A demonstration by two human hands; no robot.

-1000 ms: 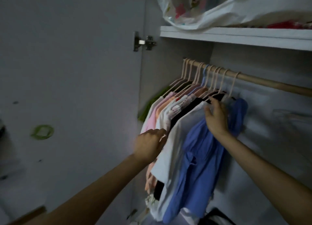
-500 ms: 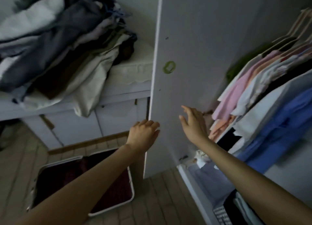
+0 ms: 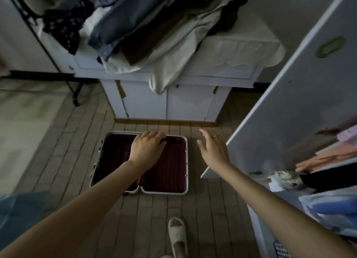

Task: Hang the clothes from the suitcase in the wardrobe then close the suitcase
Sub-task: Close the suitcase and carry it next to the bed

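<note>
A low white wooden cabinet (image 3: 185,101) with two doors stands in dim light on a floor of narrow beige tiles (image 3: 158,215). A loose heap of grey, blue and cream fabrics (image 3: 146,25) covers the cabinet's top. Left of the cabinet a thin black metal stand (image 3: 58,68) leans against a pale wall (image 3: 17,37).

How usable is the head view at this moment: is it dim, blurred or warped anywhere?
Head view: dim throughout, the open dark red suitcase nearly black inside. Left hand and right hand reasonably sharp; the hanging pink and blue clothes at the right edge smear with motion blur. Wide-angle distortion bends the white wardrobe door.
</note>
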